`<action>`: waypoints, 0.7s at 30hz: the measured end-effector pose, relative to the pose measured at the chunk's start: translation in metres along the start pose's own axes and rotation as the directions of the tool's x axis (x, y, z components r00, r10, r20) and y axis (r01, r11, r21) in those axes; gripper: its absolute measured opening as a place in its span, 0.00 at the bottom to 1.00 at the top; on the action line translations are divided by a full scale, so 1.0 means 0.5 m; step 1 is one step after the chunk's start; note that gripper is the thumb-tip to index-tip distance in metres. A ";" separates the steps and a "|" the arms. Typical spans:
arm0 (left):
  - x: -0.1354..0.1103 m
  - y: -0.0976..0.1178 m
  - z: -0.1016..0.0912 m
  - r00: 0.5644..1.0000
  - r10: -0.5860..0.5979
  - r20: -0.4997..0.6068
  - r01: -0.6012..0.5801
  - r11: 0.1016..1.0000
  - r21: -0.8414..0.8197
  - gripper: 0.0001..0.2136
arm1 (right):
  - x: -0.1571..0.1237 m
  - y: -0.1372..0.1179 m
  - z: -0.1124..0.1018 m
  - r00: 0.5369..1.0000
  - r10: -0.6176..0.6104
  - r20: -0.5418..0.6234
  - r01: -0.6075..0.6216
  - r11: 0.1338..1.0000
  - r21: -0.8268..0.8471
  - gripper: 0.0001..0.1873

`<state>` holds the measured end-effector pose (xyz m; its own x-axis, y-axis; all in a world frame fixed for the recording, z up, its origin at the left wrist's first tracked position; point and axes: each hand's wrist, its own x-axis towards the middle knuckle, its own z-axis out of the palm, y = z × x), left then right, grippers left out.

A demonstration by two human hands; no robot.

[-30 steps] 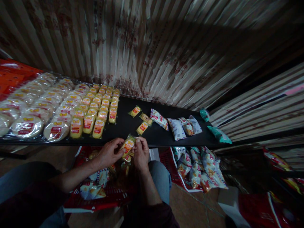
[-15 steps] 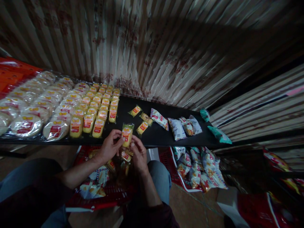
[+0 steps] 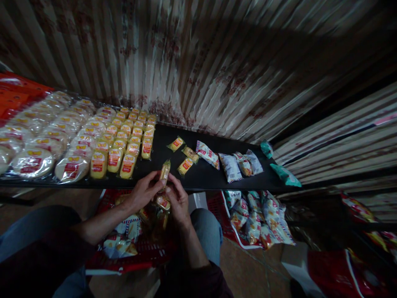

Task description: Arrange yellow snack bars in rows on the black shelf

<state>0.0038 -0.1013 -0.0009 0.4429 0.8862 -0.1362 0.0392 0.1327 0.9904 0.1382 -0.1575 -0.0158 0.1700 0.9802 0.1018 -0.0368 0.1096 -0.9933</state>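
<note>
Between my left hand (image 3: 145,191) and my right hand (image 3: 178,198) a small wrapped cake (image 3: 165,170) stands on edge, its narrow side toward me. Both hands' fingers are closed on it, just at the front edge of the black shelf (image 3: 161,138). Below them, a red basket (image 3: 149,253) between my knees holds more wrapped cakes (image 3: 163,202) and white snack bags (image 3: 119,245). Rows of yellow wrapped cakes (image 3: 127,165) lie on the shelf to the left of my hands. Loose wrapped cakes (image 3: 185,166) lie just beyond my right hand.
Large round wrapped flatbreads (image 3: 34,163) fill the shelf's left part. White snack bags (image 3: 230,167) and green packets (image 3: 285,175) lie on its right part. A second red basket (image 3: 217,210) with several snack bags stands below right. A pleated curtain (image 3: 173,62) hangs behind.
The cake in my hands has turned from its labelled face to its narrow side. My hands stay in nearly the same place, and the view has shifted very slightly.
</note>
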 end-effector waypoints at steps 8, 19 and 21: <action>0.002 -0.014 0.001 0.992 -0.110 0.061 0.124 0.943 -0.308 0.22 | 0.002 0.013 -0.003 0.997 0.074 -0.014 -0.067 0.961 0.267 0.23; 0.004 0.003 0.000 0.963 -0.176 0.205 0.270 0.621 -0.736 0.09 | 0.004 -0.020 -0.010 0.990 0.115 0.079 -0.139 0.882 0.451 0.23; 0.007 0.002 0.000 0.948 -0.222 0.226 0.314 0.558 -0.768 0.09 | 0.003 -0.024 -0.009 0.990 0.112 0.090 -0.140 0.891 0.431 0.24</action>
<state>0.0054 -0.0981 -0.0002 0.6139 0.7105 -0.3439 -0.5270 0.6933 0.4915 0.1433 -0.1582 -0.0040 0.0755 0.9971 -0.0051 -0.4814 0.0319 -0.8759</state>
